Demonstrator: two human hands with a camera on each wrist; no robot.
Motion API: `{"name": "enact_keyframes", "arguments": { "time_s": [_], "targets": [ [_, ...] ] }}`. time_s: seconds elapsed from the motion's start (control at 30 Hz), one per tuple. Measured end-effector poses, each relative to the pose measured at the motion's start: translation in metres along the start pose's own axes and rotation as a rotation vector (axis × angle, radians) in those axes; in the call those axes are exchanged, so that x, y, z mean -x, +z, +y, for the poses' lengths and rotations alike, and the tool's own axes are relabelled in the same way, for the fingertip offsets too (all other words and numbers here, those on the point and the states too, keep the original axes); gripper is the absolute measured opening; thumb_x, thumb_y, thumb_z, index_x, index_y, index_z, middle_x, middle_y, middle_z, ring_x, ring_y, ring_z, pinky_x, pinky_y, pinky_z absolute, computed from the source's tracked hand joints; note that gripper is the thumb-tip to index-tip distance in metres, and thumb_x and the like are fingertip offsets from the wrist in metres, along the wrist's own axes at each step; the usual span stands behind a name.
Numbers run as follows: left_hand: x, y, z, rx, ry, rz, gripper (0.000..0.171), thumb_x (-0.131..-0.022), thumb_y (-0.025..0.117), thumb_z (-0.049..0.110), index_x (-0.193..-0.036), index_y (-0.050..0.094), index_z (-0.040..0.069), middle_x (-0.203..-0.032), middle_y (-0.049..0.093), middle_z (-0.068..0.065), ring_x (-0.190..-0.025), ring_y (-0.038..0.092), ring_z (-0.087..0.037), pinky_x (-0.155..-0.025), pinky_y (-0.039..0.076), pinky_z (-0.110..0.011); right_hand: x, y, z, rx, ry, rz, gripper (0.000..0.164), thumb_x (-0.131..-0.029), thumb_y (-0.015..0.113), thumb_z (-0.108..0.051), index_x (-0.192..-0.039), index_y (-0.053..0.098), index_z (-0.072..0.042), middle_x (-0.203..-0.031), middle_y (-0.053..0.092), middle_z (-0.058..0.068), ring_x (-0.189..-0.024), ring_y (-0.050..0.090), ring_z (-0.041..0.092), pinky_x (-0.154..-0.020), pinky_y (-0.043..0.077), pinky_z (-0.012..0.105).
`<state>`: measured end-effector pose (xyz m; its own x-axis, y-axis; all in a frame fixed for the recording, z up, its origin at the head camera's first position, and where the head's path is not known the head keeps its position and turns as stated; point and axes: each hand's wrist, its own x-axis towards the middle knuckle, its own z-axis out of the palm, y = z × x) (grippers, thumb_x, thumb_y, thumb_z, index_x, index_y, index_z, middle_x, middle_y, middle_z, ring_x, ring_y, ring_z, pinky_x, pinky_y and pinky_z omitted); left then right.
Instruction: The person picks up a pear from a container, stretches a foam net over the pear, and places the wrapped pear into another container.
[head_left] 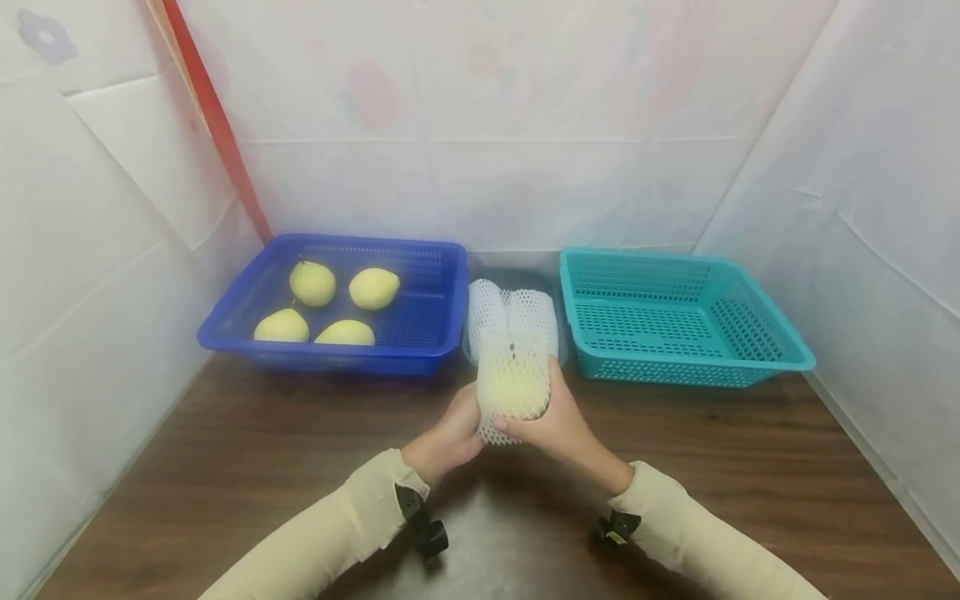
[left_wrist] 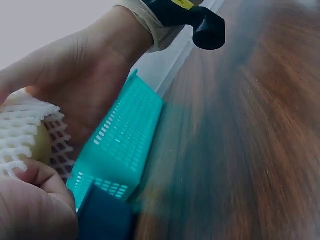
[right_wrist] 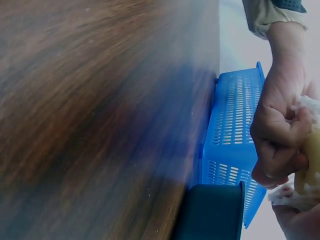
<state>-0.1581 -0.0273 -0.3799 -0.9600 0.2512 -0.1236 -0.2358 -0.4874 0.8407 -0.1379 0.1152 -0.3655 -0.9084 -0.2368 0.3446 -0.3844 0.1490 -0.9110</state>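
Note:
A pale yellow pear sits inside a white foam net sleeve, held up between both hands over the front of the middle bin. My left hand grips the sleeve from the left; its curled fingers pinch the net edge in the right wrist view. From the right, my right hand holds the wrapped pear, its thumb across the lower front. In the left wrist view, pear skin shows at the net's opening. Behind the pear, more white foam nets stand in the dark grey bin.
A blue basket on the left holds several bare pears. On the right stands a teal basket with nothing visible inside. Both rest on the dark wooden table, with white sheeting behind and at the sides.

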Motion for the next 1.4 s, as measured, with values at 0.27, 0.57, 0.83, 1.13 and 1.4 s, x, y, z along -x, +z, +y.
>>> {"name": "enact_keyframes", "arguments": {
  "time_s": [0.27,0.57,0.83,1.13,1.4],
  "targets": [
    [0.000,-0.004,0.006,-0.127,-0.041,-0.050,0.027,-0.100,0.044,0.023,-0.111,0.058,0.003,-0.099,0.061,-0.002,-0.090,0.057,-0.012,-0.082,0.049,-0.028,-0.007,-0.012,-0.005,0.040,-0.020,-0.032,0.093,-0.063,0.087,-0.008,-0.139,0.033,-0.006,-0.125,0.049,0.012,-0.108,0.050,0.024,-0.093,0.043,0.041],
    [0.005,-0.006,0.035,-0.359,0.063,-0.006,0.016,-0.099,0.038,0.010,-0.102,0.047,-0.003,-0.082,0.055,-0.009,-0.068,0.053,-0.016,-0.059,0.049,-0.028,-0.039,-0.053,-0.025,0.151,-0.012,-0.006,0.099,-0.060,0.089,-0.012,-0.141,0.032,-0.007,-0.128,0.047,0.013,-0.113,0.049,0.028,-0.093,0.045,0.046],
    [-0.001,-0.029,0.074,-0.917,0.504,0.047,0.014,-0.094,0.047,0.005,-0.106,0.050,-0.001,-0.090,0.059,-0.014,-0.082,0.057,-0.027,-0.074,0.050,-0.042,-0.076,-0.106,-0.038,0.392,-0.042,-0.003,0.094,-0.061,0.088,-0.011,-0.139,0.035,-0.004,-0.122,0.051,0.014,-0.103,0.054,0.027,-0.082,0.050,0.045],
    [-0.020,-0.060,0.091,-1.237,0.656,0.094,0.015,-0.092,0.050,0.004,-0.105,0.051,-0.002,-0.088,0.056,-0.012,-0.078,0.053,-0.025,-0.072,0.045,-0.038,-0.106,-0.148,-0.041,0.630,-0.111,-0.132,0.091,-0.063,0.086,-0.013,-0.139,0.036,-0.003,-0.119,0.056,0.015,-0.097,0.058,0.027,-0.074,0.052,0.045],
    [-0.031,-0.071,0.089,-1.330,0.630,0.121,0.014,-0.093,0.050,0.005,-0.106,0.051,-0.001,-0.086,0.054,-0.012,-0.078,0.051,-0.026,-0.073,0.045,-0.039,-0.135,-0.174,-0.029,0.719,-0.083,-0.243,0.088,-0.064,0.083,-0.004,-0.138,0.036,0.000,-0.123,0.050,0.017,-0.103,0.053,0.030,-0.081,0.048,0.050]
  ]
}}
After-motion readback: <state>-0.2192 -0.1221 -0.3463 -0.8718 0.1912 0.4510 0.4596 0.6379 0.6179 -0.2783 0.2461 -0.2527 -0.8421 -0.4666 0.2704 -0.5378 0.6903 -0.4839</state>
